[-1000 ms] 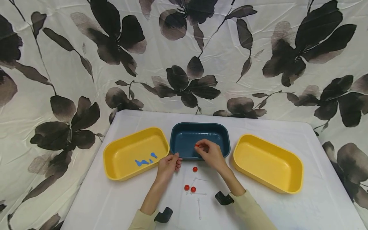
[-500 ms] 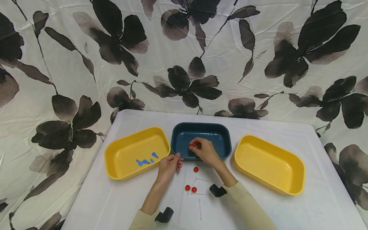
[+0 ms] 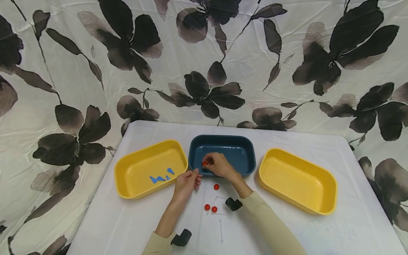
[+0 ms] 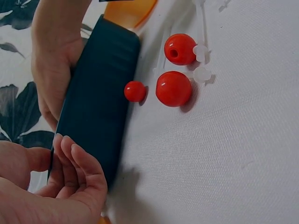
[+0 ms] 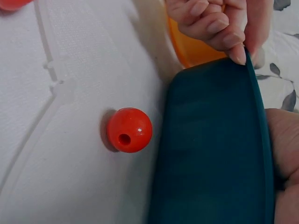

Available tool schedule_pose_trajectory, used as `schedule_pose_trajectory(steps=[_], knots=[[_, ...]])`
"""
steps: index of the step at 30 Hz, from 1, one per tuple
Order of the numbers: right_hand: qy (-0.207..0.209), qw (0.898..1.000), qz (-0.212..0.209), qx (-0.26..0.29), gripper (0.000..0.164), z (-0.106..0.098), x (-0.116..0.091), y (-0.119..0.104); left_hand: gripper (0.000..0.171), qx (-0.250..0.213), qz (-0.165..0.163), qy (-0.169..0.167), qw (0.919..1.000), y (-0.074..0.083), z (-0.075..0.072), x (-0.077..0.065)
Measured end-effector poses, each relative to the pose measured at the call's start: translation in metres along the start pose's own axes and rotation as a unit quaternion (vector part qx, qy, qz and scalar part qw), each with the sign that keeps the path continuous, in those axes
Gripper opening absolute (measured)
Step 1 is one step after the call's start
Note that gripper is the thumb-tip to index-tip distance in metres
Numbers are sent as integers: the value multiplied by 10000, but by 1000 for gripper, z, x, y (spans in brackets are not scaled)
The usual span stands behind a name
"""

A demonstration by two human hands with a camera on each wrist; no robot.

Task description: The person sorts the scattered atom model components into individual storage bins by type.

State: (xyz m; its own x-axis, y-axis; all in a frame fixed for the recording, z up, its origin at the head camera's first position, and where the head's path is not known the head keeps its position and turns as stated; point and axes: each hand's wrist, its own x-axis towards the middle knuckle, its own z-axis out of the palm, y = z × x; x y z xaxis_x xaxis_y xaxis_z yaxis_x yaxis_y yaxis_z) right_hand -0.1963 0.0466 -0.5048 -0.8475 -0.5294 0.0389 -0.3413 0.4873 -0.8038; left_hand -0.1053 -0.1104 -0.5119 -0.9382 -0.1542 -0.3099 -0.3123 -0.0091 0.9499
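Observation:
In the head view my left hand (image 3: 186,185) pinches the near left corner of a dark blue tray (image 3: 240,152) by its rim. My right hand (image 3: 220,165) reaches over the near rim into that tray, with a small red bead (image 3: 204,164) pinched between thumb and fingers. From the right wrist view, the tray's side wall (image 5: 210,140) hides most of the right hand. On the white cloth before the tray lie a red bead (image 5: 130,130) with a hole through it and two more beads (image 4: 174,88), (image 4: 180,49), beside thin white plastic sticks (image 3: 221,230).
A yellow tray (image 3: 127,166) at the left holds several small blue pieces (image 3: 159,179). Another yellow tray (image 3: 296,173) stands angled at the right. Behind the table (image 3: 325,141) hangs a floral cloth (image 3: 178,53).
My right hand has moved left inside the blue tray with the red bead, coming nearer to my left hand. The left hand has stayed at the tray's corner.

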Motion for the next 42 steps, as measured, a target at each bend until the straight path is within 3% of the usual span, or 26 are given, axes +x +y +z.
schedule_pose_trajectory(steps=[18, 31, 42], knots=[[-720, 9970, 41, -265, 11, 10, 20, -2, 40, -142, 9, -160, 9998, 0, 0, 1], [-840, 9964, -107, -88, 11, 6, 17, -5, 40, -206, 150, -116, 9996, 0, -1, 0], [-698, 9968, -211, -319, 11, -2, 4, -2, 36, -306, 106, -7, 9995, -2, 1, 1]])
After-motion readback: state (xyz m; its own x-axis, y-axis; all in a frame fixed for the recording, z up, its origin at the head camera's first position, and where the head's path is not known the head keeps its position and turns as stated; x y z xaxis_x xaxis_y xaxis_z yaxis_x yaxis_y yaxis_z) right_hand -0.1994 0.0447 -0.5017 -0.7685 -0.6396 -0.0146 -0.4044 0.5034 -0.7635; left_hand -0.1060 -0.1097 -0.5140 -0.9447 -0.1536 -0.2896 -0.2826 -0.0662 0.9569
